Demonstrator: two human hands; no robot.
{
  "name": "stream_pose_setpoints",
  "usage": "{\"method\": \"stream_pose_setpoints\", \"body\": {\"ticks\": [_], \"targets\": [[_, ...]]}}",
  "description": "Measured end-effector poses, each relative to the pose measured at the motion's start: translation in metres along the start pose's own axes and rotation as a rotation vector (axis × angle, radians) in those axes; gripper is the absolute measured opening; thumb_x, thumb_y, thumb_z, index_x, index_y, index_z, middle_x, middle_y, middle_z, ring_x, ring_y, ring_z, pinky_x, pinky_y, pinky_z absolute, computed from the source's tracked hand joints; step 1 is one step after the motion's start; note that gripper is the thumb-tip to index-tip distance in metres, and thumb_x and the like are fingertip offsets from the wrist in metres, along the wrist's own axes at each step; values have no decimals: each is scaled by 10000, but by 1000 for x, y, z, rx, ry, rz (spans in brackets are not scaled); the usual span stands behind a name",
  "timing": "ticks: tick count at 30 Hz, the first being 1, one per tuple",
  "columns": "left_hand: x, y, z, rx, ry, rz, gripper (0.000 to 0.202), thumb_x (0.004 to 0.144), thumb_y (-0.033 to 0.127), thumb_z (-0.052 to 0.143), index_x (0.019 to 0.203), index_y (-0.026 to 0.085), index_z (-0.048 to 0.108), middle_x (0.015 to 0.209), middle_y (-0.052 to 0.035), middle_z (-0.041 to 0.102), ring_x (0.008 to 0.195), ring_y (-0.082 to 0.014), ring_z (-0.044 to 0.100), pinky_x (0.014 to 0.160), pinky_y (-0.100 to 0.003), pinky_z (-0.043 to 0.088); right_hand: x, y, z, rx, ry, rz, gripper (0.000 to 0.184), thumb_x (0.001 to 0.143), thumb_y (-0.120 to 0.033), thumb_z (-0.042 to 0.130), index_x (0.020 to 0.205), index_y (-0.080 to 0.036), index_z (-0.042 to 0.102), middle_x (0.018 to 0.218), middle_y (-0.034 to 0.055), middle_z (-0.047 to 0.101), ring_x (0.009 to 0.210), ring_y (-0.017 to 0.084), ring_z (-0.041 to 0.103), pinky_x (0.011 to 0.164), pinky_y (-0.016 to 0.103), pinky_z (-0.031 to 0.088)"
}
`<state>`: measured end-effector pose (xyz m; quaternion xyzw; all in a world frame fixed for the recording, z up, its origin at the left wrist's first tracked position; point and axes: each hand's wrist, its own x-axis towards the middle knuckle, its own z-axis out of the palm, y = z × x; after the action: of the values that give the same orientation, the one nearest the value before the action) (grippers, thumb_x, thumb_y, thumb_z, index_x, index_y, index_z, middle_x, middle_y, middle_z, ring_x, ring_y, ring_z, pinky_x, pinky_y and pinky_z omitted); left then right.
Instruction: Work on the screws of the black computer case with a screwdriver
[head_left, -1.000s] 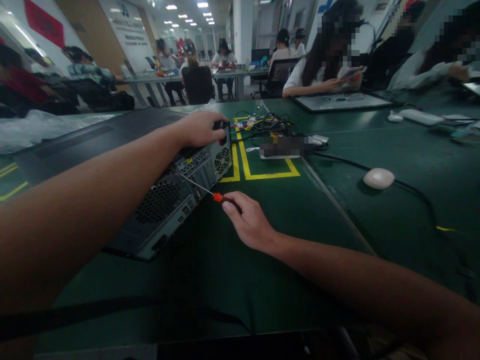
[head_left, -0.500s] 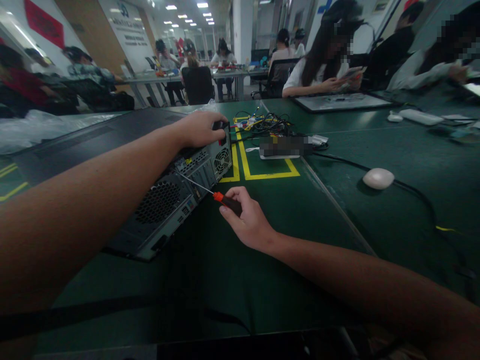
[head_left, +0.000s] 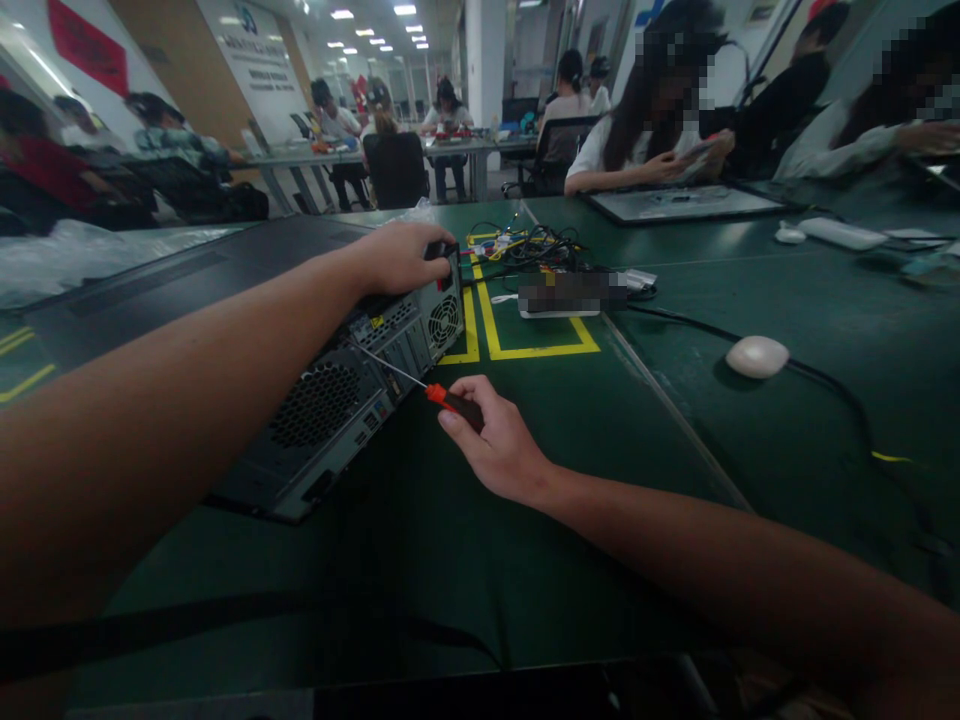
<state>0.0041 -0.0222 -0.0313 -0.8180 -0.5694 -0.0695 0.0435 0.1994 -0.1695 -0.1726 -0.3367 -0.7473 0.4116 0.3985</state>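
A black desktop computer case (head_left: 225, 275) lies on the green table at left, its grey rear panel with vent grilles and ports turned toward me. My left hand (head_left: 409, 258) grips the case at its far rear corner, thumb bent over the edge; some fingers are hidden. In my right hand (head_left: 491, 437) is a screwdriver (head_left: 448, 398) with an orange and black handle, the fingers wrapped round it. Its thin shaft points up and left to the rear panel, above the large honeycomb vent. The tip appears to touch the panel near its upper edge.
Beyond the case lies a tangle of cables (head_left: 551, 245), with a dark boxy item (head_left: 574, 293) in front. A white computer mouse (head_left: 757, 357) sits at right near a black cable. Clear plastic wrap (head_left: 90, 255) lies behind the case. Co-workers sit across the table.
My hands, the screwdriver and the case look almost unmoved. Across the table, the hands of the co-workers at right have shifted slightly.
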Motion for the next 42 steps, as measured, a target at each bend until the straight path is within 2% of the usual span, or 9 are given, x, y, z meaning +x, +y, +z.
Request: {"method": "stream_pose_setpoints", "body": {"ticks": [7, 12, 15, 18, 22, 28, 42], "targets": [[0, 0, 1, 1, 4, -3, 648, 909, 462, 548, 1508, 231, 629, 1318, -107, 725, 1256, -337, 633, 1108, -429, 463, 1, 1, 0, -64, 41, -63, 191, 1056, -368, 536, 1093, -200, 617, 930, 25, 632, 809, 184, 576, 756, 331, 433], [0, 1, -1, 16, -8, -2, 636, 928, 463, 528, 1510, 224, 624, 1352, -101, 707, 1262, -322, 628, 1107, -399, 457, 2, 5, -1, -34, -41, -63, 261, 1107, -396, 440, 1040, -207, 606, 821, -6, 595, 726, 164, 557, 704, 313, 415], [0, 1, -1, 10, -14, 0, 638, 929, 449, 526, 1515, 215, 624, 1362, -110, 701, 1252, -320, 638, 1111, -397, 455, 2, 4, -1, -1, -71, -50, 266, 1113, -409, 411, 1081, -212, 588, 779, -27, 559, 666, 151, 531, 658, 305, 396], [1, 0, -1, 6, -12, -2, 640, 927, 441, 528, 1519, 216, 621, 1365, -109, 701, 1256, -320, 639, 1116, -403, 453, 0, 1, -1, 11, -65, -16, 225, 1070, -401, 514, 1189, -212, 541, 782, -42, 551, 647, 148, 519, 639, 305, 393], [1, -1, 0, 9, -11, 0, 638, 918, 451, 536, 1513, 239, 625, 1368, -93, 703, 1273, -320, 628, 1123, -404, 453, -1, -1, 0, 11, -57, 18, 259, 960, -289, 655, 1154, -229, 494, 857, -28, 584, 711, 162, 561, 679, 322, 430], [0, 0, 0, 20, -9, -6, 635, 930, 457, 516, 1516, 236, 618, 1358, -89, 706, 1266, -320, 630, 1114, -403, 457, 0, 0, 0, 3, -17, 35, 141, 986, -269, 607, 1068, -232, 498, 855, -23, 566, 736, 170, 558, 685, 326, 416], [0, 1, 0, -3, -12, -5, 656, 909, 437, 538, 1521, 216, 620, 1342, -106, 712, 1244, -331, 639, 1105, -427, 464, 0, -2, -1, 11, -17, 41, 120, 999, -307, 596, 1059, -231, 525, 835, -31, 552, 715, 160, 534, 687, 317, 402]]}}
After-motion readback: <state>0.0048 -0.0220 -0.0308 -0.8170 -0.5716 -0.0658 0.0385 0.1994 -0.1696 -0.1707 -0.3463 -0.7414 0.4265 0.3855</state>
